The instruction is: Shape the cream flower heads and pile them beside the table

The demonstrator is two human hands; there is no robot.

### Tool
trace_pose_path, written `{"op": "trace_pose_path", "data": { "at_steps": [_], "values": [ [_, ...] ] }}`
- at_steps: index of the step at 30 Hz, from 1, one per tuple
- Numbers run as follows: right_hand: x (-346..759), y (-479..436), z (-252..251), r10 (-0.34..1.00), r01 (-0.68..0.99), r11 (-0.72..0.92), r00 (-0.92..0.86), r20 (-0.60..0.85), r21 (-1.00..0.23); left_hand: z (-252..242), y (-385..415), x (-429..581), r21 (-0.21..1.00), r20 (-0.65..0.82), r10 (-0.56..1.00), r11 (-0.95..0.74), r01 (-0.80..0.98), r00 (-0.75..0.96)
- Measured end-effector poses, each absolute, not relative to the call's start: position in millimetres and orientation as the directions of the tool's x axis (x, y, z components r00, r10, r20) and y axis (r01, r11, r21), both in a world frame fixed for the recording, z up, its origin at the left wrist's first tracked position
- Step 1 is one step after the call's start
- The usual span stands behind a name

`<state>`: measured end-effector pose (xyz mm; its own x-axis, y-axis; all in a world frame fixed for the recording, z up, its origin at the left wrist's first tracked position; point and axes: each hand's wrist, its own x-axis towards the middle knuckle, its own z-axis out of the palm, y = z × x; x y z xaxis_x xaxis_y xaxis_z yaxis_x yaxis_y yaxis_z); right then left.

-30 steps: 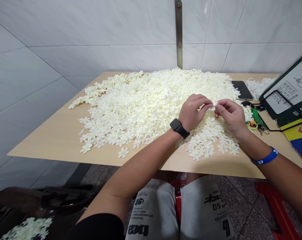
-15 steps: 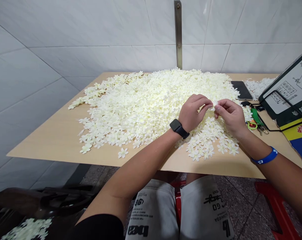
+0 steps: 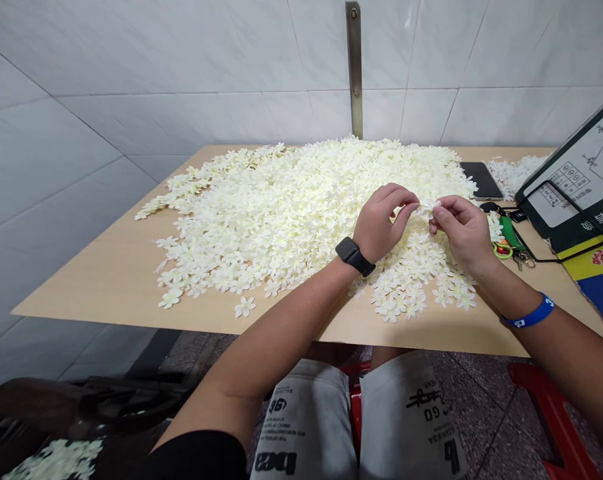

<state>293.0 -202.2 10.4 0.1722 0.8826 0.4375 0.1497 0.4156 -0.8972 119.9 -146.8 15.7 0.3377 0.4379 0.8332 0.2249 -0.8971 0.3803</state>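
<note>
A broad heap of white artificial flowers [image 3: 281, 207] with pale yellow centres covers much of the table. Above its right part, my left hand [image 3: 385, 223] and my right hand [image 3: 462, 230] face each other with thumbs and fingers pinched. Between the fingertips shows a small white artificial flower [image 3: 428, 209]. My right hand grips its right side, and the left fingertips meet its left side; the exact hold there is partly hidden. Looser flowers [image 3: 406, 293] lie flat below my hands, near the table's front edge.
The wooden table [image 3: 91, 273] stands against a tiled wall. On the right are a black phone [image 3: 481, 180], white shreds [image 3: 516, 172], keys [image 3: 524, 259] with a green strap and a printed box [image 3: 586, 180]. A red stool [image 3: 551, 413] and more flowers [image 3: 56, 460] are below.
My hands have drawn slightly apart, the left one shifting a little to the left. More of the white flower shows between the fingertips.
</note>
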Motion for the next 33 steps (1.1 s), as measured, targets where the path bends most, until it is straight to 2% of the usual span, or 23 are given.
{"op": "trace_pose_path", "data": {
  "at_steps": [14, 21, 28, 33],
  "values": [
    [297.7, -199.8, 8.2, 0.864, 0.185, 0.431, 0.197, 0.463, -0.883, 14.2, -148.4, 121.1, 0.449, 0.814, 0.493, -0.869, 0.205, 0.306],
    [297.1, -205.1, 12.9, 0.828, 0.319, 0.411, 0.261, 0.496, -0.854, 12.8, -148.5, 121.7, 0.462, 0.808, 0.502, -0.865, 0.197, 0.308],
    [296.4, -198.7, 9.9, 0.875, 0.12, 0.392, 0.257, 0.41, -0.912, 13.8, -149.2, 121.5, 0.454, 0.81, 0.495, -0.869, 0.198, 0.315],
    [296.8, -196.7, 9.4, 0.872, 0.1, 0.382, 0.291, 0.394, -0.919, 14.0, -149.4, 121.2, 0.446, 0.805, 0.498, -0.866, 0.226, 0.323]
  ]
}}
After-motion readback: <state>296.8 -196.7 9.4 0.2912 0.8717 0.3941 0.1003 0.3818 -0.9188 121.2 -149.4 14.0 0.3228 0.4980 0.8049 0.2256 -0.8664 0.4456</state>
